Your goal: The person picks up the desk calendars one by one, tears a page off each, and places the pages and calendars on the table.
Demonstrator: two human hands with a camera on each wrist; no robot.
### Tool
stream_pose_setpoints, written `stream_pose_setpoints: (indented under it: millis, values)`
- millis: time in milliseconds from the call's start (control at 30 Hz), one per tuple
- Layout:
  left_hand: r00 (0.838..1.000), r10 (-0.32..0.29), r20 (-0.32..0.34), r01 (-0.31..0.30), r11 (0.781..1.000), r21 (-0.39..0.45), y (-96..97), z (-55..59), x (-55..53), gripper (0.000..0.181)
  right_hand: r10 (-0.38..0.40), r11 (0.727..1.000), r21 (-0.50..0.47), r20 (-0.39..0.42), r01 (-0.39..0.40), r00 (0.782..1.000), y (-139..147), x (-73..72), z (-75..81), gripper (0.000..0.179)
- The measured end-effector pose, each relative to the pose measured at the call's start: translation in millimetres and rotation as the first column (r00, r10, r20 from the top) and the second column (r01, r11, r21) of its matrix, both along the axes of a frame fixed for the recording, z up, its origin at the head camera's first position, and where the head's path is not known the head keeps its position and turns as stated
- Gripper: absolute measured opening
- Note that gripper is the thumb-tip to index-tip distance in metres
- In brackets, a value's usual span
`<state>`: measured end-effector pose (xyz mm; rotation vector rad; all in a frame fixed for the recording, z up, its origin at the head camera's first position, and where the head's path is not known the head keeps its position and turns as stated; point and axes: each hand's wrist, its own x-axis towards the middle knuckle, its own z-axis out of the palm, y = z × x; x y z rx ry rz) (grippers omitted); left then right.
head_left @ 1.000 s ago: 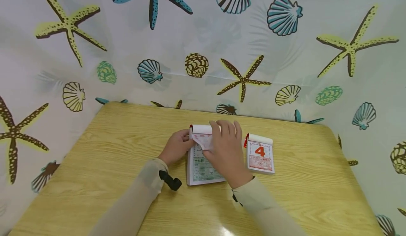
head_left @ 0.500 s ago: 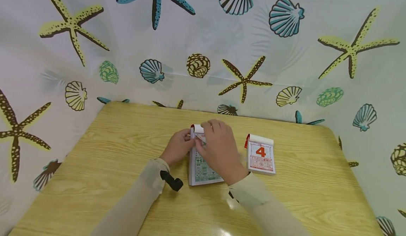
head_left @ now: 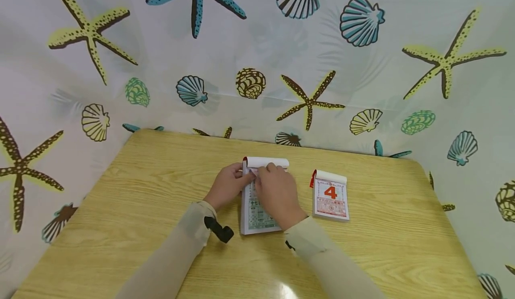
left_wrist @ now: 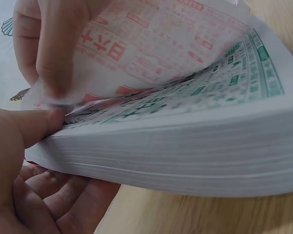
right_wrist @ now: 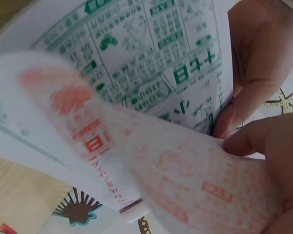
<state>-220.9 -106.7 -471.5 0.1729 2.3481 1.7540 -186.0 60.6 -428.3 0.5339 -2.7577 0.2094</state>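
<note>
A thick tear-off calendar [head_left: 263, 221] lies on the table, its top sheet printed in green. My left hand [head_left: 226, 186] grips its upper left edge, thumb on the face and fingers underneath, as the left wrist view shows. A thin red-printed page [left_wrist: 156, 44] is raised over the green sheet [right_wrist: 151, 53] and curls back. The right hand [head_left: 278, 196] pinches this page near the top of the pad, close to the left thumb [left_wrist: 44, 122]. In the head view most of the page is hidden by the right hand.
To the right lies a smaller tear-off calendar [head_left: 331, 205] with a large red 4 and a rolled white top. Both stand on a wood-grain table [head_left: 161, 169]. A white cloth [head_left: 257, 44] with starfish and shells hangs behind and along the sides.
My right hand has shifted left and lower over the calendar, baring more of its rolled white top. The lifted page is more covered by the hand. The left hand keeps its grip.
</note>
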Motion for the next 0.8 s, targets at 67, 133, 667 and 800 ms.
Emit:
stream_pose_setpoints:
  millis: [67, 133, 667, 800]
  values:
    - [1.000, -0.005, 0.001, 0.005, 1.000, 0.011, 0.0, -0.8, -0.7, 0.049, -0.001, 1.000, -0.028, -0.018, 0.000, 1.000, 1.5, -1.7, -0.8, 0.018]
    - [1.000, -0.014, 0.005, 0.014, 0.999, 0.031, 0.0, -1.9, -1.4, 0.049, 0.005, 0.998, -0.066, -0.054, -0.008, 0.999, 3.2, -3.2, -1.5, 0.016]
    - [1.000, -0.017, 0.000, 0.017, 1.000, 0.008, 1.1, -2.6, -0.9, 0.048, 0.029, 0.986, -0.162, 0.006, -0.027, 1.000, 4.0, -6.1, -2.8, 0.017]
    - [1.000, -0.010, -0.010, 0.009, 1.000, -0.016, -1.6, -3.3, -0.5, 0.044, 0.038, 0.985, -0.166, -0.009, -0.039, 0.999, 4.6, -7.1, -4.9, 0.022]
